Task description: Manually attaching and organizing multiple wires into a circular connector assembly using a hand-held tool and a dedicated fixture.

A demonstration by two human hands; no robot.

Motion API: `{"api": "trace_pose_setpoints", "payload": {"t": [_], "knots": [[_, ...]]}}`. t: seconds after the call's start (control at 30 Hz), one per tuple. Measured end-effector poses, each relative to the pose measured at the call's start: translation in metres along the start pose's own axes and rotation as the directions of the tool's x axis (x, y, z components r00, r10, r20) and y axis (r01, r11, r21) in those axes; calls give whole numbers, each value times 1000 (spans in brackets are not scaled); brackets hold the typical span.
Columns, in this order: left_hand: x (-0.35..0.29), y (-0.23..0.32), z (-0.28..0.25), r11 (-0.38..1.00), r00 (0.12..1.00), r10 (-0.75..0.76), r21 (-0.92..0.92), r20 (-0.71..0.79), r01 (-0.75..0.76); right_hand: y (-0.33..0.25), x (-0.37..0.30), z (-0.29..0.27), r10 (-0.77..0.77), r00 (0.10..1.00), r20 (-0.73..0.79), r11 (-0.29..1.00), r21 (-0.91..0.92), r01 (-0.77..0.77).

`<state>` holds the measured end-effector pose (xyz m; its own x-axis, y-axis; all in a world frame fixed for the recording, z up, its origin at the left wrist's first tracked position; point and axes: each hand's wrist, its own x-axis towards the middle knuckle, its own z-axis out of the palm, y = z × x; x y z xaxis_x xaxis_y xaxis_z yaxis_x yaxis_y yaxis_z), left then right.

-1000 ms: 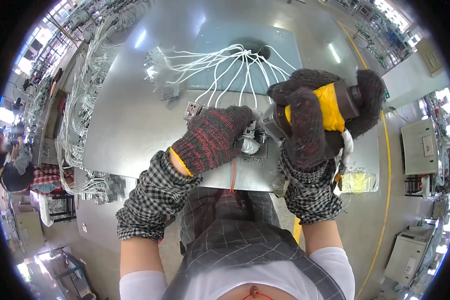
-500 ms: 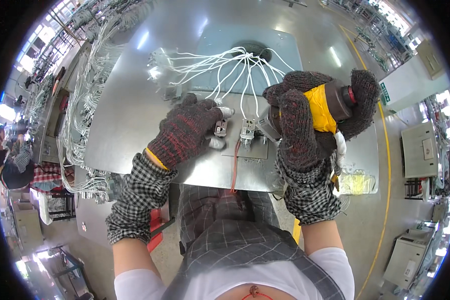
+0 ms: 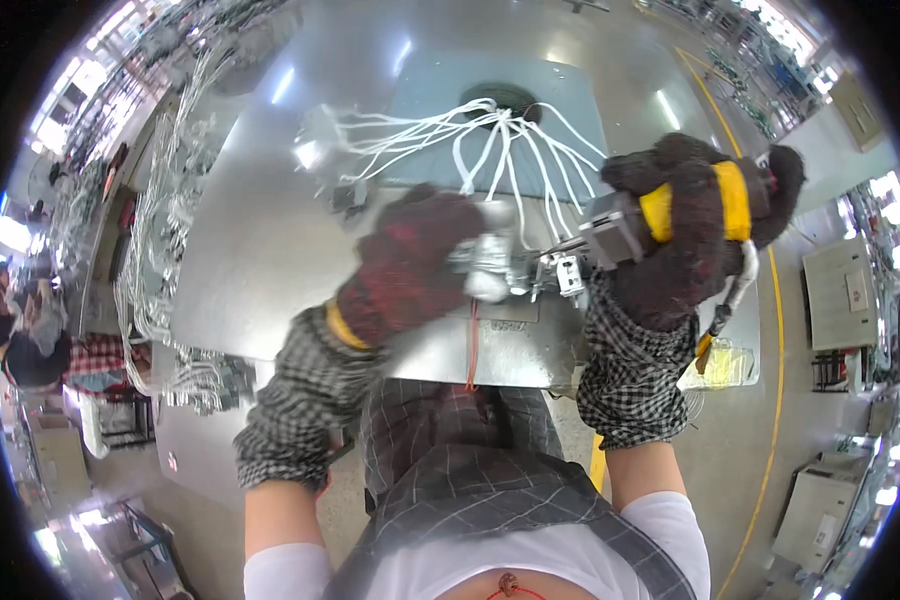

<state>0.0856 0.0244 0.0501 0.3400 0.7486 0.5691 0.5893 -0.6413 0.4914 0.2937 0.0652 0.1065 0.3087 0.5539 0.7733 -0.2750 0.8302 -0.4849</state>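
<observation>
My left hand (image 3: pixel 415 260), in a dark red knitted glove, is closed around a small white connector part (image 3: pixel 488 268) near the front edge of the metal table (image 3: pixel 250 250). My right hand (image 3: pixel 685 235), in a dark glove, grips a yellow and grey power screwdriver (image 3: pixel 660 215) whose tip points left at a small metal fitting (image 3: pixel 560 272). White wires (image 3: pixel 470 135) fan out from a dark round hole (image 3: pixel 505 98) in a grey panel (image 3: pixel 570 95) and run down toward both hands.
Bundles of white cables (image 3: pixel 155 260) hang along the table's left side. A red cord (image 3: pixel 472 345) drops over the front edge. A yellow floor line (image 3: pixel 775 330) and grey boxes (image 3: pixel 845 295) lie at the right. People sit at far left (image 3: pixel 20 320).
My left hand moved away to the left and came back to the fittings in front of the screwdriver tip, closing on the white part. The right hand stayed put with the screwdriver.
</observation>
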Motion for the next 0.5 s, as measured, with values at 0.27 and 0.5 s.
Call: {"api": "trace_pose_setpoints", "payload": {"t": [0.27, 0.5], "knots": [[2, 9, 5, 995, 1000, -12, -95, -2, 12, 2, 1, -15, 16, 1000, -6, 1000, 11, -16], [3, 8, 5, 977, 981, -56, 212, 186, 16, 1, -11, 2, 82, 997, -1, 996, 41, -81]]}}
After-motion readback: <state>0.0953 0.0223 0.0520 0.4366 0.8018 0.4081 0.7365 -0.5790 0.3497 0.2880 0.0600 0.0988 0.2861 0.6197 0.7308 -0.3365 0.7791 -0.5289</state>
